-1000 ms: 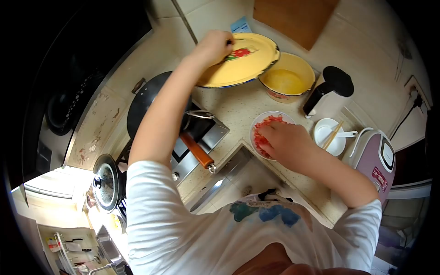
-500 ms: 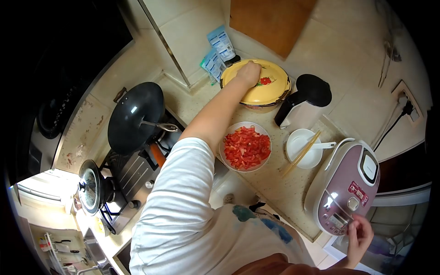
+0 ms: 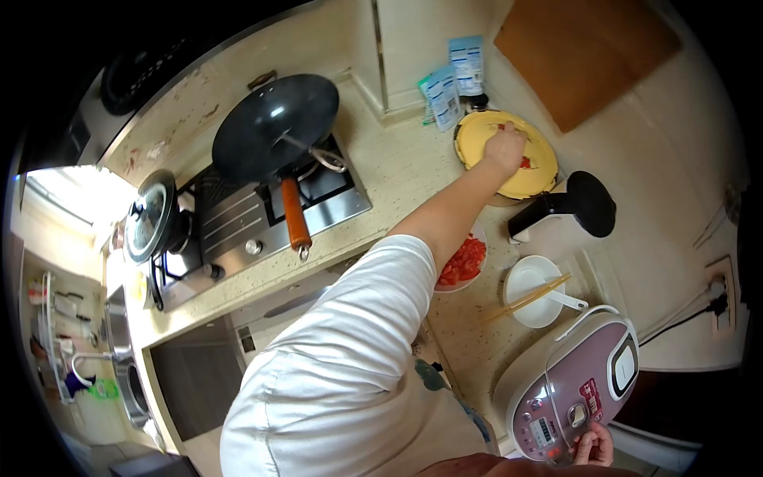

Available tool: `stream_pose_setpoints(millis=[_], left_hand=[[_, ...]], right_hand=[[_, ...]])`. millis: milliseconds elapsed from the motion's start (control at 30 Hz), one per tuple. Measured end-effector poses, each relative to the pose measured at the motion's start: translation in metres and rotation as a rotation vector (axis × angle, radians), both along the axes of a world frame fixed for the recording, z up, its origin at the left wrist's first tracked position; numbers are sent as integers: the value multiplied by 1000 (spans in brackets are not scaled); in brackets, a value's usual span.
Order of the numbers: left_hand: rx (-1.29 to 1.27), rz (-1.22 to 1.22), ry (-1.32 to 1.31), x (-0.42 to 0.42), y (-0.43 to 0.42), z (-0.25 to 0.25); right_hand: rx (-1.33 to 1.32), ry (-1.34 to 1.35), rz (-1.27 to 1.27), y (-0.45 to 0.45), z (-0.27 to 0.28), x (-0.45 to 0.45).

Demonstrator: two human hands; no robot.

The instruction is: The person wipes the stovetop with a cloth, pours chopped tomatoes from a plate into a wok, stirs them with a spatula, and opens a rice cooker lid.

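My left hand (image 3: 506,149) is closed on the top of a yellow enamel lid (image 3: 534,176) with a dark chipped rim and a red flower. Beneath it the pot is mostly hidden, and I cannot tell whether the lid is raised. A bowl of chopped tomatoes (image 3: 464,262) sits below my left forearm, partly covered by it. At the lower right, my right hand (image 3: 594,445) is beside the front of a purple and white rice cooker (image 3: 566,381), holding nothing visible, its fingers loosely bent and apart.
A wok (image 3: 274,119) holding a metal utensil stands on the gas stove (image 3: 238,230), near a glass-lidded pot (image 3: 152,215). A black-topped kettle (image 3: 590,204), a white bowl (image 3: 528,274) with chopsticks (image 3: 531,296) across it, and blue packets (image 3: 466,67) stand around the counter.
The view has swung, showing more of the stove and counter on the left. My left hand stays on the lid. My right hand stays by the rice cooker, now lower in view.
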State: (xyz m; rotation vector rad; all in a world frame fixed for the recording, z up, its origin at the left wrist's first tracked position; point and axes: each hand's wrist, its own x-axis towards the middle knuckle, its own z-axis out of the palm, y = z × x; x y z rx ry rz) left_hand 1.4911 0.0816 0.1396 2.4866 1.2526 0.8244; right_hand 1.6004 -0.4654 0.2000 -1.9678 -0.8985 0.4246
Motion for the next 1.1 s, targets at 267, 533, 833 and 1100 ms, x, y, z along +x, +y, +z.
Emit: stream_pose_setpoints(millis=[267, 533, 833, 1100], left_hand=[[96, -86, -664, -86, -118, 17], [-232, -202, -533, -226, -238, -5], [-282, 234, -495, -411, -383, -32], [-130, 882, -562, -558, -589, -53]], right_hand=[[-15, -3, 285, 39, 10, 46], [-146, 56, 447, 118, 79, -34], [956, 289, 1214, 147, 119, -239], [1717, 378, 1879, 93, 147, -418]])
